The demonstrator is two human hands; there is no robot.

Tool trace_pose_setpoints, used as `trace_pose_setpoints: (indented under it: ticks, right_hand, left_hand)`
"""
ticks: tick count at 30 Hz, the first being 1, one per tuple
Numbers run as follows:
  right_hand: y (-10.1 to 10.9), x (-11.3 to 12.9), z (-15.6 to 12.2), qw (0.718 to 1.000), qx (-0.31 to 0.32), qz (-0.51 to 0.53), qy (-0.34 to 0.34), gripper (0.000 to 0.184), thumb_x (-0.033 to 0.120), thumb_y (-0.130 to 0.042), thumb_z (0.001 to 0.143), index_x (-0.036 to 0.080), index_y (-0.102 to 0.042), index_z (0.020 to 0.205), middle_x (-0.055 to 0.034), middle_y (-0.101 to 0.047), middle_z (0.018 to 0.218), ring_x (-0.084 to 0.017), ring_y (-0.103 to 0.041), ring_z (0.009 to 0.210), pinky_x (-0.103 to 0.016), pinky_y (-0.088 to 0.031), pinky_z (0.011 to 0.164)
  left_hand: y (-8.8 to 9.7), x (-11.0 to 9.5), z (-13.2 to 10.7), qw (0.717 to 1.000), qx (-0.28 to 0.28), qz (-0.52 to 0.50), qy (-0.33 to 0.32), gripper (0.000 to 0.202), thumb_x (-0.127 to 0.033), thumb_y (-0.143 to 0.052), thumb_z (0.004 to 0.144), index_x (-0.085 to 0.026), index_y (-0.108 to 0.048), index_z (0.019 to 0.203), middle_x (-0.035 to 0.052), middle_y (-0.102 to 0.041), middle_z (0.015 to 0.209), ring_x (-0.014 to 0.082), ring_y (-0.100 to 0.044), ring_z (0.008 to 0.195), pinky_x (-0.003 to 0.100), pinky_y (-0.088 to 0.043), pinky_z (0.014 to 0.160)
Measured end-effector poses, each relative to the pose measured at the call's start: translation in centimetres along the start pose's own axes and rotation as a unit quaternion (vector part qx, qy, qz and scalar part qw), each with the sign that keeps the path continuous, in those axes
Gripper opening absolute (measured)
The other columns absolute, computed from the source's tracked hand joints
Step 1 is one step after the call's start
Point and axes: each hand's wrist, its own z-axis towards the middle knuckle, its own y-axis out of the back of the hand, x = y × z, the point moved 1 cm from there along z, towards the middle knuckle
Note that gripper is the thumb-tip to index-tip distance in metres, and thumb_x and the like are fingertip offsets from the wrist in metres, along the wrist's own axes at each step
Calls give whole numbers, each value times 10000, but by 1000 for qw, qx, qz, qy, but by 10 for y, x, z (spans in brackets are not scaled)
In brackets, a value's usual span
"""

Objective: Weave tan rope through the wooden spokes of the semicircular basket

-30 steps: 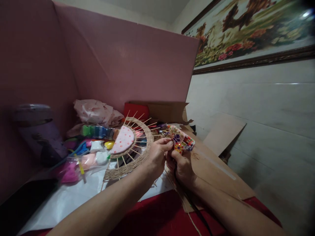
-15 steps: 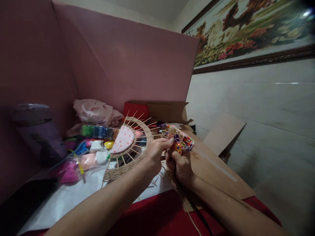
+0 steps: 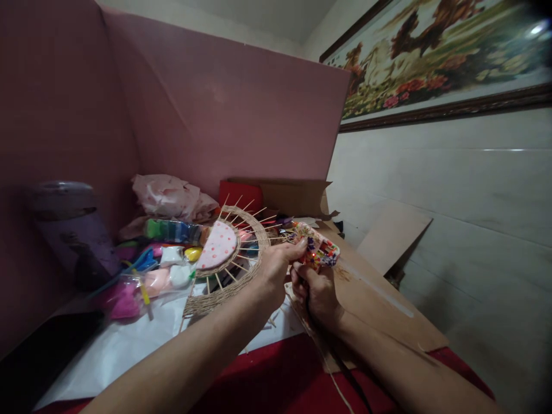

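Both hands are closed at a small flat floral-patterned object [image 3: 324, 253], which has a tiny red light on its face; its exact kind I cannot make out. My left hand [image 3: 276, 264] grips its left side, thumb on top. At the lower edge my right hand [image 3: 317, 287] has its fingers curled round it, and a dark cord [image 3: 347, 371] runs down from under that hand. Left of the hands stands a half-round woven twine piece [image 3: 230, 293] with thin sticks poking outward and a pink dotted half-circle [image 3: 219, 246] at its centre.
Bagged coloured clay [image 3: 125, 299] and a lilac tumbler [image 3: 73, 236] are at the left. Crumpled pink cloth [image 3: 172, 195] lies behind. Cardboard [image 3: 388, 307] spreads rightward over a red cloth [image 3: 259, 376]. A pink panel [image 3: 228, 109] rises behind the things.
The view has shifted very slightly. Both hands keep hold of the floral object, and its place between them is almost the same.
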Motion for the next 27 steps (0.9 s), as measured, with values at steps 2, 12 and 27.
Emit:
trace_pose_setpoints:
  ticks: [2,12,27]
  right_hand:
    - [2,-1,2,1000,-3,26,-5,211,239,-513,723,168,-503,525,73,-352,334,-58,-276,262,-186,-238,255]
    - [2,-2,1,1000,16,2,7,260,243,-508,719,164,-472,474,71,-343,332,-42,-262,257,-173,-204,260]
    - [-4,5,-4,999,18,-34,-8,276,239,-495,721,168,-458,457,68,-342,304,-46,-268,250,-174,-207,270]
  left_hand:
    - [0,1,0,1000,28,-11,-7,274,-341,-708,548,-124,-626,693,8,-558,617,79,-448,466,221,-325,453]
    - [3,4,6,999,-47,22,10,228,-254,-711,460,-137,-595,618,-2,-531,595,105,-463,531,234,-343,488]
    - [0,0,1,999,-37,12,30,282,-399,-652,564,-152,-547,652,5,-539,616,119,-487,526,250,-339,488]
